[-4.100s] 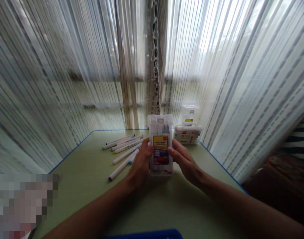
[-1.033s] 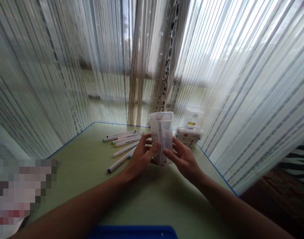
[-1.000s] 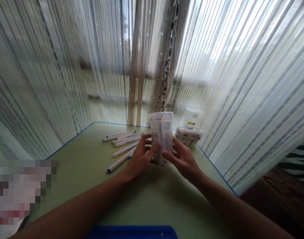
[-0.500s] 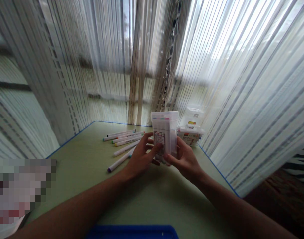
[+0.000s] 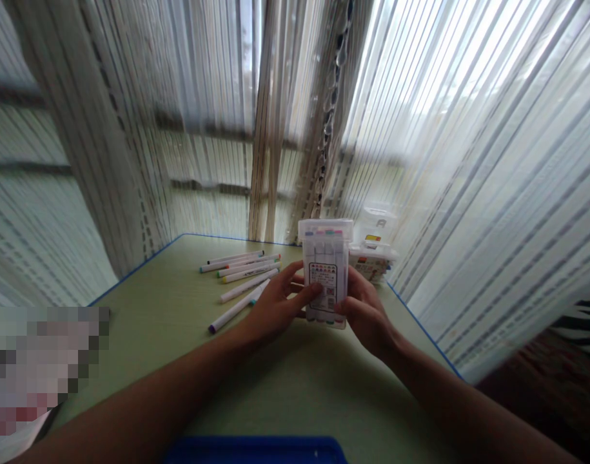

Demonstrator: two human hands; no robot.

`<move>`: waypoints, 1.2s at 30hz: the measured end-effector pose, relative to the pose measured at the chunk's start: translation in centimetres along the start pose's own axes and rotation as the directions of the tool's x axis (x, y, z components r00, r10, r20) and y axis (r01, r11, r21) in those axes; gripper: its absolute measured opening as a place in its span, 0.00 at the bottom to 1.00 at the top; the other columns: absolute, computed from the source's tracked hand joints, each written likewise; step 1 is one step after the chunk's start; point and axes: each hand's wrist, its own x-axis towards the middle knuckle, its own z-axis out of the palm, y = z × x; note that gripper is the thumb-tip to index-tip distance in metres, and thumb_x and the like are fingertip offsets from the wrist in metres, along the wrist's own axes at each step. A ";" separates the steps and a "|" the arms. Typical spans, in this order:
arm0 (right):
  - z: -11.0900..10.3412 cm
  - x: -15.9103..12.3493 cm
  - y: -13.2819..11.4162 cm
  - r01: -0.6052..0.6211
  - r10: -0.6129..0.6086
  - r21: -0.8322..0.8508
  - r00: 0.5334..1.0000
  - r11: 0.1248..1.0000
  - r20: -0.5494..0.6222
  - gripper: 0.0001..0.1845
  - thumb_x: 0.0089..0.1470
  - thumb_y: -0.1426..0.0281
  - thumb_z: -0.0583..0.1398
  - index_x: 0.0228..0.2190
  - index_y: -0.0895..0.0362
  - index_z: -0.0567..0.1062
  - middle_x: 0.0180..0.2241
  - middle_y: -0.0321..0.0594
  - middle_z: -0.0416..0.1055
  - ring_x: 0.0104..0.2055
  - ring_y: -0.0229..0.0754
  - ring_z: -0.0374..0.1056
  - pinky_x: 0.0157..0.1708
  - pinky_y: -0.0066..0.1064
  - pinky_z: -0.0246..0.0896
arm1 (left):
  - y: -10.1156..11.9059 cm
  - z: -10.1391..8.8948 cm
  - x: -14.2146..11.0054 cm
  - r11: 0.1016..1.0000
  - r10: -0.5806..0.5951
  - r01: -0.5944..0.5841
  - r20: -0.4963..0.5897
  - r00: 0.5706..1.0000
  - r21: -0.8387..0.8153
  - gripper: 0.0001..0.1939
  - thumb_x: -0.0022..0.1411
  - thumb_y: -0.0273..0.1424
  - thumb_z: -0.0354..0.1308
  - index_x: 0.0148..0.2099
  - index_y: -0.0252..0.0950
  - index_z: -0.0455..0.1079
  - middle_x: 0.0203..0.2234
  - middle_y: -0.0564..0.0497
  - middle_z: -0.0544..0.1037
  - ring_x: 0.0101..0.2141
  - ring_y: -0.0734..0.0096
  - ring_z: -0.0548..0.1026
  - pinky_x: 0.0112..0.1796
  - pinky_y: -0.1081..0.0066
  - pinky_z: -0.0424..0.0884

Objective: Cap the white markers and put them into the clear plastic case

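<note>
A clear plastic marker case (image 5: pixel 325 258) stands upright just above the green table (image 5: pixel 285 386), held between both my hands. Its back label with a colour chart and code faces me, and coloured marker caps show under its lid. My left hand (image 5: pixel 275 308) grips its left side, thumb pressed on the label. My right hand (image 5: pixel 367 314) wraps round its right side and lower corner.
Several loose white markers (image 5: pixel 241 274) lie on the table left of the case. A second marker box (image 5: pixel 372 261) and a white case behind it sit at the far right corner. Sheer striped curtains surround the table. A blue edge (image 5: pixel 256 450) runs along the near side.
The case has been turned about its upright axis between my hands, from its narrow side to the back label facing me, and has shifted slightly right.
</note>
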 end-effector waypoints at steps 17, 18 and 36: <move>-0.5 0.5 0.3 0.039 -0.039 -0.004 0.999 0.999 0.001 0.26 0.37 0.77 0.56 0.42 0.55 0.75 0.39 0.39 0.77 0.38 0.48 0.70 0.36 0.39 0.66 | 0.0 0.1 -0.1 0.994 -0.021 0.019 -0.022 1.000 -0.107 0.28 0.55 0.40 0.69 0.55 0.39 0.64 0.45 0.42 0.75 0.44 0.53 0.78 0.33 0.59 0.79; -0.5 0.5 0.3 0.054 -0.054 -0.022 0.998 0.998 0.008 0.26 0.39 0.77 0.57 0.44 0.55 0.75 0.41 0.40 0.77 0.40 0.49 0.70 0.39 0.40 0.66 | 0.0 0.1 -0.1 0.995 -0.020 0.016 -0.037 0.999 -0.100 0.29 0.55 0.40 0.69 0.55 0.39 0.64 0.44 0.43 0.75 0.43 0.53 0.78 0.33 0.60 0.79; -0.4 0.6 -0.2 0.172 -0.193 -0.225 0.978 0.959 -0.076 0.23 0.55 0.67 0.64 0.53 0.47 0.73 0.48 0.41 0.76 0.48 0.48 0.72 0.45 0.44 0.70 | 0.2 -0.4 0.3 0.997 0.029 -0.043 -0.199 0.980 -0.069 0.29 0.52 0.39 0.71 0.54 0.40 0.65 0.37 0.48 0.75 0.37 0.59 0.79 0.27 0.62 0.82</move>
